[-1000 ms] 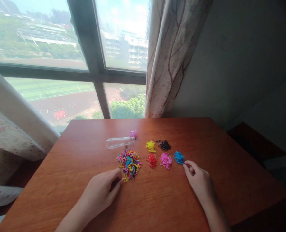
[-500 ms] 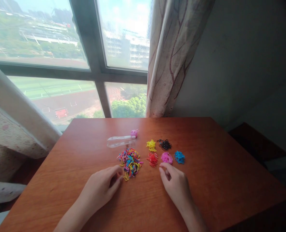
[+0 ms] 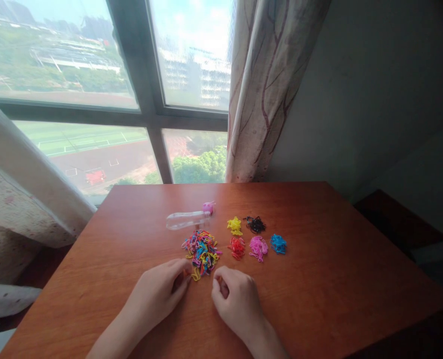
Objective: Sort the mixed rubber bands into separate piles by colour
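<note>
A mixed pile of small coloured rubber bands [image 3: 202, 252] lies on the wooden table. At its lower left edge is my left hand [image 3: 161, 289], thumb and forefinger curled close together beside a loose yellow rubber band [image 3: 195, 274]. Whether the fingertips grip a band is not visible. My right hand [image 3: 238, 299] is just right of and below the pile, its fingers curled in and thumb against the forefinger; anything between them is too small to make out. Sorted little heaps lie beyond it: yellow [image 3: 235, 226], black [image 3: 256, 224], red [image 3: 236, 248], pink [image 3: 258, 248] and blue [image 3: 278, 244].
A clear plastic bottle [image 3: 186, 220] lies on its side behind the mixed pile, with a pink-purple cap [image 3: 208, 208] at its right end. The table [image 3: 337, 279] reaches back to a window [image 3: 195, 154] and a patterned curtain [image 3: 269, 89].
My right hand has moved left, from the front of the pink heap to the right side of the mixed pile. The pink heap is now fully uncovered. My left hand has barely shifted.
</note>
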Available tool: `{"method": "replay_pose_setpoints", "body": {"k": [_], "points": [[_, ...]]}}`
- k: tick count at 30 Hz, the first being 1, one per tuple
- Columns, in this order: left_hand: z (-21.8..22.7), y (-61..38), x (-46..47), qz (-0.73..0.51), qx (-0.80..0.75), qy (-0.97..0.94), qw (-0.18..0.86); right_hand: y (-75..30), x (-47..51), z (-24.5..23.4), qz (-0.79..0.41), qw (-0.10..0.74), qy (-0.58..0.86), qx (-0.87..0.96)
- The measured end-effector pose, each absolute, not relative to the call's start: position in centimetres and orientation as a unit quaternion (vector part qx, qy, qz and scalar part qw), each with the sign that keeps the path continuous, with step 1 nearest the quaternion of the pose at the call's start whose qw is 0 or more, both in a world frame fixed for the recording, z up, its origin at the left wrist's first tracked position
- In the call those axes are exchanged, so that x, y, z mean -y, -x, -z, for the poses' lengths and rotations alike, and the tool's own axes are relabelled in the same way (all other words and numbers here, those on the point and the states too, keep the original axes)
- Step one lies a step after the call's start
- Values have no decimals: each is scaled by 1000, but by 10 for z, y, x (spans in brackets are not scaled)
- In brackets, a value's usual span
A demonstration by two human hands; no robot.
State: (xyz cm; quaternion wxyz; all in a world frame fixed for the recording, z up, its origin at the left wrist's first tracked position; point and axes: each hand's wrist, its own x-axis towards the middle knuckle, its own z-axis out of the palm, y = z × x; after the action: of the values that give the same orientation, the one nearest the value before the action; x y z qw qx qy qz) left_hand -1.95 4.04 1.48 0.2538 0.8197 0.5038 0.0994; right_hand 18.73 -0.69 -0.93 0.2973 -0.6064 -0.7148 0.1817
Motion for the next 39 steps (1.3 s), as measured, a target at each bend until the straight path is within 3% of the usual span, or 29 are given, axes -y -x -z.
{"method": "replay_pose_setpoints", "body": {"k": [12,23,39], "points": [[-20,14,-44,-155,-494,-810,276,-188,7,13,-179,282,599,728],[-63,-44,-97,-117,-461,-867,147,-186,7,12,-178,272,601,730],[-45,-117,-132,-27,-461,-881,103,-186,7,12,-173,273,595,736]]}}
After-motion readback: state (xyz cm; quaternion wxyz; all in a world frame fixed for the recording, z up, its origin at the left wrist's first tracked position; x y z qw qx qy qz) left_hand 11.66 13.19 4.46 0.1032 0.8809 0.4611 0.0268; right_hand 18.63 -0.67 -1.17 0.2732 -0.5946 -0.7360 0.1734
